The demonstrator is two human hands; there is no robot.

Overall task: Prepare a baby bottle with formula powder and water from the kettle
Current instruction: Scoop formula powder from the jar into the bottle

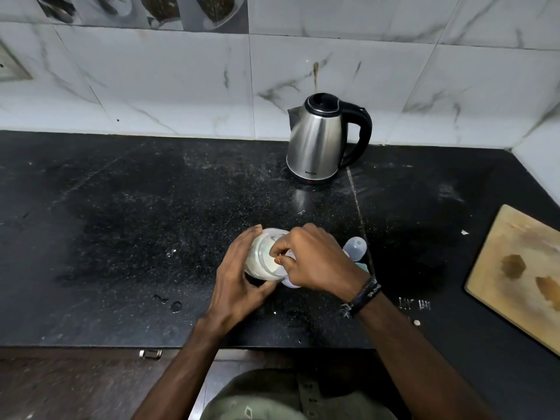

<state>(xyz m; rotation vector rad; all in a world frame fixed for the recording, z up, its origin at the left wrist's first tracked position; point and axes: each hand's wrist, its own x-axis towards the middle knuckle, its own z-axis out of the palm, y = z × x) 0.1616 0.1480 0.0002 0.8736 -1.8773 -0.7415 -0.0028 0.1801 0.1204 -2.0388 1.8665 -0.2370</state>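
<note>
My left hand (239, 277) grips a clear jar (262, 253) holding white powder, tilted just above the black counter (121, 237). At the jar's mouth my right hand (315, 259) pinches a small pale item; I cannot tell what it is. A pale round piece (291, 284) peeks out beneath that hand. Just behind my right hand stands the baby bottle, showing only its translucent domed cap (356, 246) and a bit of teal ring (362, 265). The steel kettle (318, 140) with black lid and handle sits at the back near the wall, lid closed.
A wooden cutting board (515, 274) lies at the right edge of the counter. Water drops (175, 306) and scattered white powder mark the counter left of my hands. The tiled wall (181, 86) closes off the back and right corner.
</note>
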